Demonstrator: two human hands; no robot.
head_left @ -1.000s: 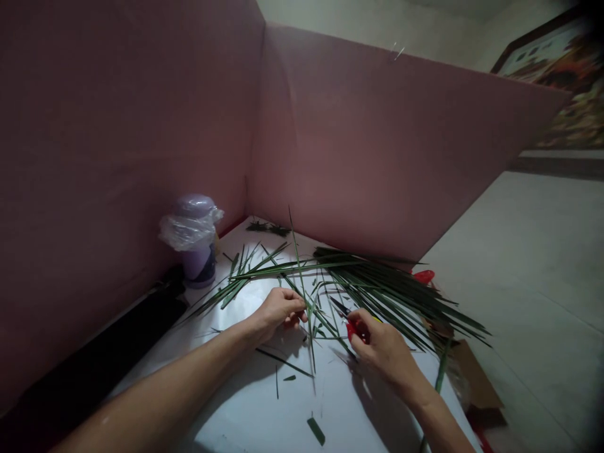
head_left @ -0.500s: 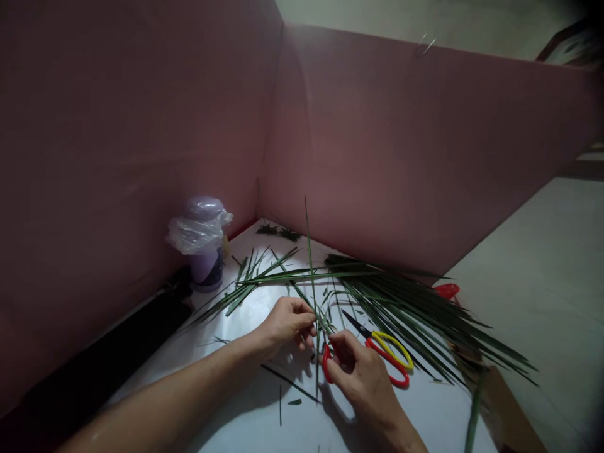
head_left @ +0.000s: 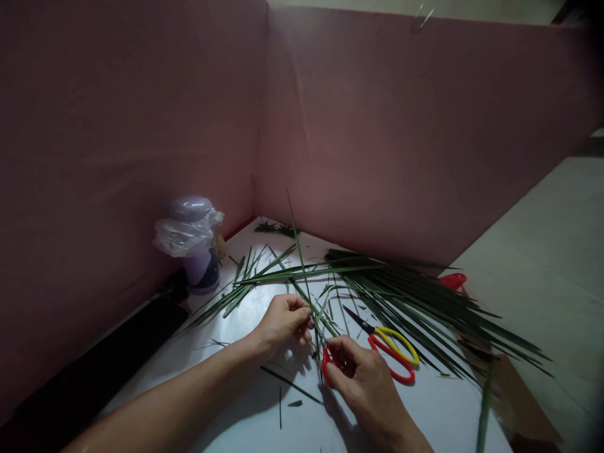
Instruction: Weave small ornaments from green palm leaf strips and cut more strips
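My left hand point(head_left: 289, 319) is closed, its thumb and fingers pinching a long, narrow green leaf strip point(head_left: 300, 251) that stands up at a slant. My right hand point(head_left: 359, 377) is closed on a small red-handled tool point(head_left: 326, 366), which looks like scissors; its tip points at the leaf pieces between my hands and is hard to make out. Just right of that hand, scissors point(head_left: 394, 352) with one yellow and one red handle lie on the white table point(head_left: 226, 415), dark blades pointing up and left.
A thick bundle of long green leaves point(head_left: 415, 302) spreads to the right. More loose leaves point(head_left: 257, 277) and cut scraps point(head_left: 295, 403) lie about. A purple container point(head_left: 202, 267) wrapped in clear plastic stands at the back left. Pink panels point(head_left: 358, 138) enclose the back; a black object point(head_left: 99, 365) lies left.
The view has shifted slightly. The upright leaf strip leans further left at its top. Both hands keep nearly the same place and grip.
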